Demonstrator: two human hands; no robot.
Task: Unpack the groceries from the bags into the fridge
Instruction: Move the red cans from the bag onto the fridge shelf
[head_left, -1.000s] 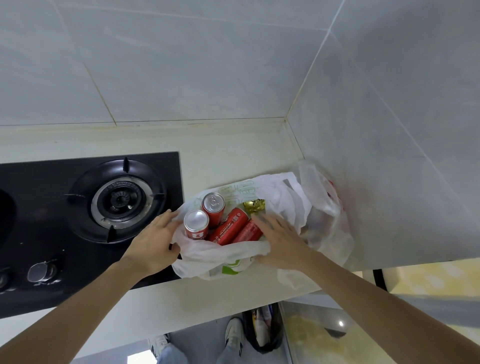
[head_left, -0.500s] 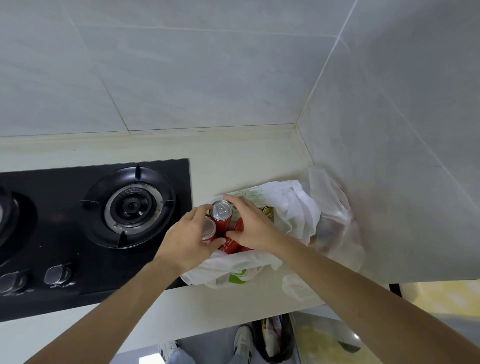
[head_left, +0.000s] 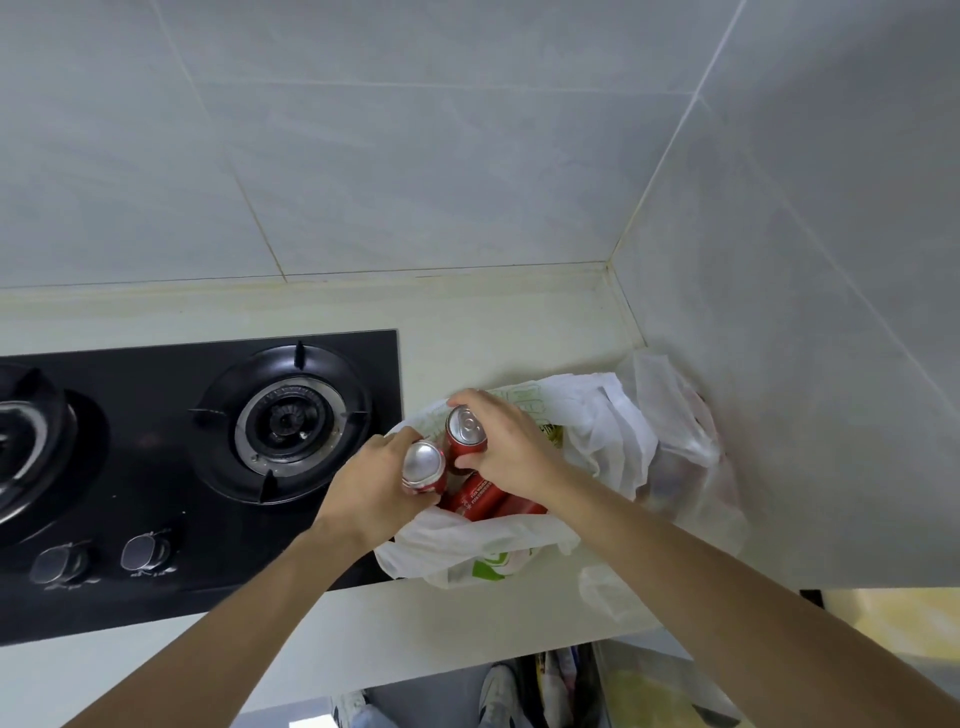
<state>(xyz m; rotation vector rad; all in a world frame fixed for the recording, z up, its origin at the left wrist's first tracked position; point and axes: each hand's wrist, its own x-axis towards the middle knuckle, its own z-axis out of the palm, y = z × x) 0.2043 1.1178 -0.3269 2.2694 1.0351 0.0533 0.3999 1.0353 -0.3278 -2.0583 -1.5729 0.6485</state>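
Observation:
A white plastic bag (head_left: 519, 540) with green print sits open on the counter near the corner. Inside it are red drink cans. My left hand (head_left: 371, 491) is wrapped around one upright red can (head_left: 423, 465) with a silver top. Just to its right, my right hand (head_left: 511, 452) grips a second upright red can (head_left: 466, 431). Two more red cans (head_left: 480, 496) lie flat in the bag below my hands. A gold-wrapped item (head_left: 555, 434) peeks out behind my right hand.
A black gas hob (head_left: 197, 452) with a burner (head_left: 284, 420) and knobs (head_left: 140, 552) lies directly left of the bag. A second, clear bag (head_left: 680, 447) leans on the tiled right wall. The counter's front edge (head_left: 467, 639) is close below; shoes show on the floor.
Both hands went from holding the bag's rim open to closing on the two upright cans. The cans now sit slightly higher in the bag's mouth.

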